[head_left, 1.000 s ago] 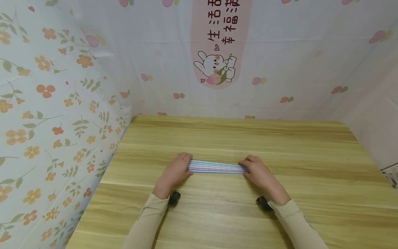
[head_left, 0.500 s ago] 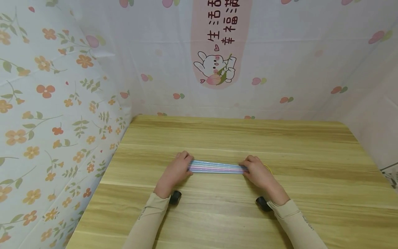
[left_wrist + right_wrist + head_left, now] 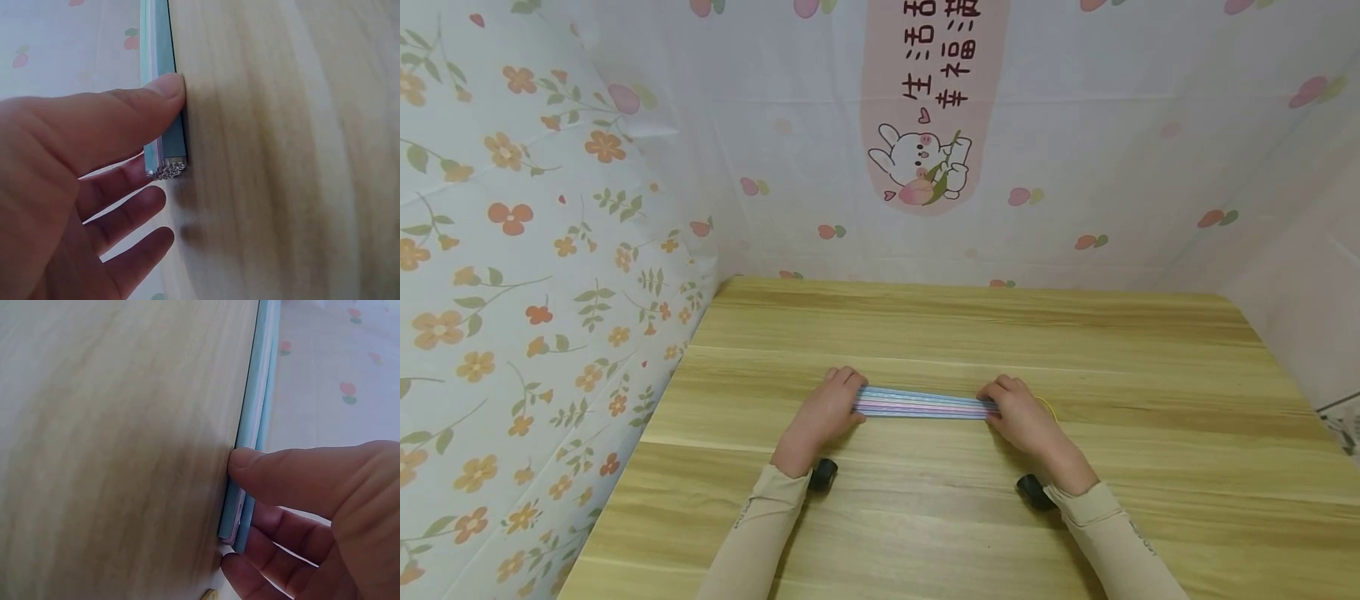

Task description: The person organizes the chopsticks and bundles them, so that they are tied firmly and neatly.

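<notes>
A narrow folding fan (image 3: pixel 925 403) with blue, pink and lilac stripes lies across the wooden table, folded nearly closed and slightly wider at its left end. My left hand (image 3: pixel 822 414) pinches that end. In the left wrist view the thumb presses the fan's blue side (image 3: pixel 170 128), near a crinkled, silvery tip; the other fingers are on the far side. At the narrow end, my right hand (image 3: pixel 1028 423) holds the fan between thumb and fingers. The right wrist view shows the thumb on the pale blue strip (image 3: pixel 252 403). Behind the right hand a thin yellow cord (image 3: pixel 1047 407) curves out.
The wooden table (image 3: pixel 925 517) spreads around both hands. A black wrist device (image 3: pixel 823 475) sits at the left cuff, another black device (image 3: pixel 1034 492) at the right. A printed cloth (image 3: pixel 760 133) hangs behind the table, and a flowered cloth (image 3: pixel 550 275) lines the left side.
Almost nothing differs. Both hands keep their hold at the two ends of the fan, with only a tiny shift of the left wrist to the right.
</notes>
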`<state>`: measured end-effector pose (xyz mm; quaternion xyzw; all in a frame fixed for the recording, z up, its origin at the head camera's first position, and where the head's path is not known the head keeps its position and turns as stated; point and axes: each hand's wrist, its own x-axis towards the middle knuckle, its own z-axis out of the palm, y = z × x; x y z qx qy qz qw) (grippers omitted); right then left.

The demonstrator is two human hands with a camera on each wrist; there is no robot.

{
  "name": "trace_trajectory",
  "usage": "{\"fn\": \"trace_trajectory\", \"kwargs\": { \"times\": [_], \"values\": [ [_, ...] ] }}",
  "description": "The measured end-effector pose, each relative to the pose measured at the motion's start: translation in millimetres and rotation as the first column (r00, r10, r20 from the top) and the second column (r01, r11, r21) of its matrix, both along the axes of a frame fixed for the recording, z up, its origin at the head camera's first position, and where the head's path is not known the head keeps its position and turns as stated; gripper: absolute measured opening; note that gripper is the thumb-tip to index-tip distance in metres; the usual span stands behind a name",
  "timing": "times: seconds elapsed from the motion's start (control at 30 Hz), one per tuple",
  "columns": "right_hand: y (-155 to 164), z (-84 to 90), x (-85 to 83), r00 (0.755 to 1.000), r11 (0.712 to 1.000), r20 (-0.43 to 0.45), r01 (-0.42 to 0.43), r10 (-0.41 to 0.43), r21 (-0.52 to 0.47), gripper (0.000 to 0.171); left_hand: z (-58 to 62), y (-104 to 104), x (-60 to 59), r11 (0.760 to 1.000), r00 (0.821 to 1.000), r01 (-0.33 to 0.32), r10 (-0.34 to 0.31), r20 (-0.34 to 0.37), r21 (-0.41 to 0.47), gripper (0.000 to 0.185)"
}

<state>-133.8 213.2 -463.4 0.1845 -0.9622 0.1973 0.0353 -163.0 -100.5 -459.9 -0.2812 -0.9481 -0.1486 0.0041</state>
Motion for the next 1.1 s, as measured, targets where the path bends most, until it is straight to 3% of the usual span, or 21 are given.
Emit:
{"fn": "trace_trajectory", "kwargs": {
  "times": [0.43, 0.77, 1.1],
  "values": [
    [0.3, -2.4, -1.4, 0.999, 1.000, -0.037, -0.021, 0.022, 0.007, 0.021, 2.3, 0.0, 1.1, 1.000, 1.000, 0.008, -0.008, 0.008, -0.019, 0.038],
    [-0.4, -0.5, -1.7, 1.000, 1.000, -0.001, -0.020, 0.020, 0.015, 0.018, 3.0, 1.5, 1.7, 1.000, 1.000, 0.009, -0.008, 0.024, -0.024, 0.039],
    [-2.0, -0.5, -1.3, 1.000, 1.000, -0.009, -0.014, 0.014, 0.019, 0.015, 0.4, 1.3, -0.5, 0.999, 0.999, 0.029, -0.030, -0.026, -0.037, 0.028]
  ]
}}
